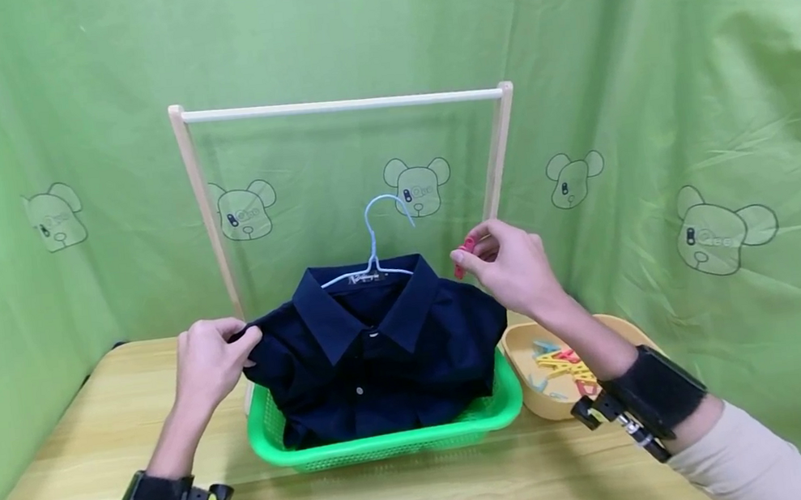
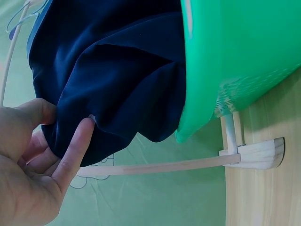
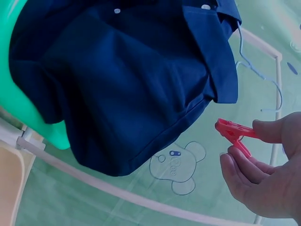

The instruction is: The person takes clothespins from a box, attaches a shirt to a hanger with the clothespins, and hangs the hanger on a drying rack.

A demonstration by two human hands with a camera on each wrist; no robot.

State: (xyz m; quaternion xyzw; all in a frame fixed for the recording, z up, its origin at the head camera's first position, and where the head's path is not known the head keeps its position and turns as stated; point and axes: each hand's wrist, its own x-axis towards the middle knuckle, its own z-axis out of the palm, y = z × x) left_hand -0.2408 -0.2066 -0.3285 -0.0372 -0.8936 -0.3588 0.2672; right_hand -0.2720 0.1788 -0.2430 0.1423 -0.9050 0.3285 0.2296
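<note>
- One dark blue shirt (image 1: pixel 416 395) sits in a green basket (image 1: pixel 392 449), and its shoulders stick up over the rim.
- The left hand (image 1: pixel 210 364) pinches the shirt's cloth between thumb and fingers, at the shoulder on that side.
- The right hand (image 1: pixel 515 266) holds a little red peg (image 1: pixel 465 255). Its thumb presses one leg of the peg and its fingers press the other.
- The red peg is near the shirt's other shoulder, but it does not touch the cloth.
- A pale blue hanger (image 1: pixel 373 245) is inside the neck of the shirt. Its hook pokes up above the collar, lower than the bar of the rack.
- The collar is folded down, and white buttons show on the front.
- Behind the basket stands the rack (image 1: pixel 341 105), with a white bar across the top and wooden legs.
- Just beside the basket, on the right, is a yellow tub (image 1: pixel 552 407). Red, yellow and blue pegs (image 1: pixel 562 359) lie in it.
- Everything stands on a wooden table (image 1: pixel 102 477).
- A green curtain (image 1: pixel 97 86) with bear faces hangs all around.
</note>
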